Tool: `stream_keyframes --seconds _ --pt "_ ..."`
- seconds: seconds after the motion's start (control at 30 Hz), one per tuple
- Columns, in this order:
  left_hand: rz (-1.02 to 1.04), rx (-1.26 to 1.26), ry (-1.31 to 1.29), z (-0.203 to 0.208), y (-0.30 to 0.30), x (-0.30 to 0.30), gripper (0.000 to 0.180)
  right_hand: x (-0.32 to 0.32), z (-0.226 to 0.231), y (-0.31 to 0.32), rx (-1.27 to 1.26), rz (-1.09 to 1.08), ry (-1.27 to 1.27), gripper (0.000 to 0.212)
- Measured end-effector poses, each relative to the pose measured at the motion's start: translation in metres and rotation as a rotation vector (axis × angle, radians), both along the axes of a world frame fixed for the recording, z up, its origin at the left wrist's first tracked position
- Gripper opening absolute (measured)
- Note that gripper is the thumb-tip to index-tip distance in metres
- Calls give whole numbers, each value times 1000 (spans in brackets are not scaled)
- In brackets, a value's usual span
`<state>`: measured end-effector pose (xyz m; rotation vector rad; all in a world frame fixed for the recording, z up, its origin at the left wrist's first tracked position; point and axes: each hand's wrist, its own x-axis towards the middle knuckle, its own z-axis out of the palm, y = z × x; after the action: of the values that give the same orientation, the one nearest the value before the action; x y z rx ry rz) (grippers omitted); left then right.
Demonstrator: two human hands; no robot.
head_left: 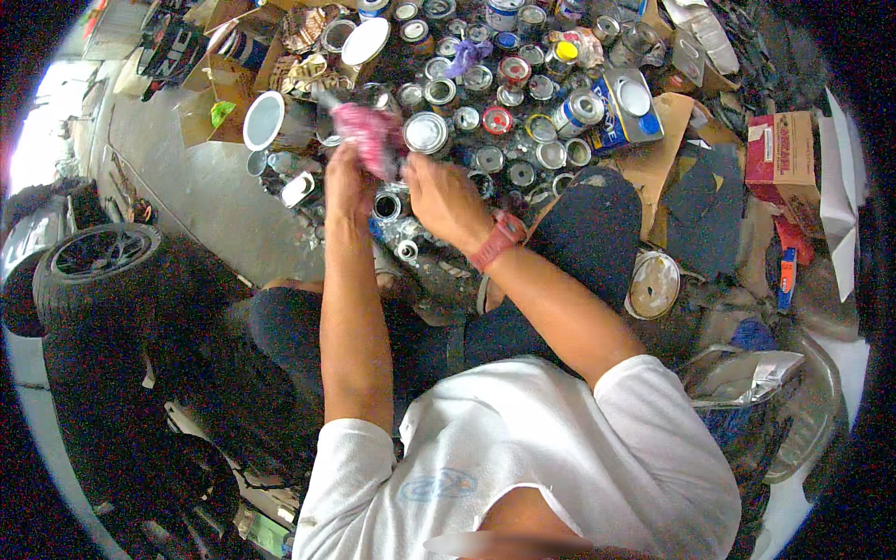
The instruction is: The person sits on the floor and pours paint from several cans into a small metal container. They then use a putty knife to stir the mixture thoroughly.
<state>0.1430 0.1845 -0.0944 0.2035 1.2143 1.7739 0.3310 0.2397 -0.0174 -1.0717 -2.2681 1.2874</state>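
Note:
My left hand (347, 182) is closed round the lower end of a pink-red and white rag-like bundle (369, 135), which is smeared by motion; I cannot tell if it is cloth or plastic. My right hand (450, 203), with a red watch on its wrist, is closed just right of the bundle, fingers curled inward. What its fingers hold, if anything, is hidden. Just beyond my right hand stands a paint can with a whitish lid (427, 133). Below and between my hands is a small open can with a dark inside (386, 205).
Many paint cans crowd the floor ahead, among them a red-lidded can (497, 119) and a blue rectangular tin (627, 107). Cardboard boxes (224, 93) stand at far left. A wheel (101, 257) lies at left. A red-and-brown carton (784, 168) and an orange-and-blue tool (788, 278) are at right.

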Motion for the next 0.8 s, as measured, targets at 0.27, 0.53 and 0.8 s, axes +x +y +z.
stream_keyframes --seconds 0.27,0.53,0.8 --pt "-69 -106 -44 -56 28 -29 27 105 12 18 -235 -236 332 18" --pt "-183 -754 354 -96 137 80 68 77 13 73 -313 -546 369 26" --pt "-1011 -415 598 56 58 -142 47 64 9 71 -177 -456 310 34"
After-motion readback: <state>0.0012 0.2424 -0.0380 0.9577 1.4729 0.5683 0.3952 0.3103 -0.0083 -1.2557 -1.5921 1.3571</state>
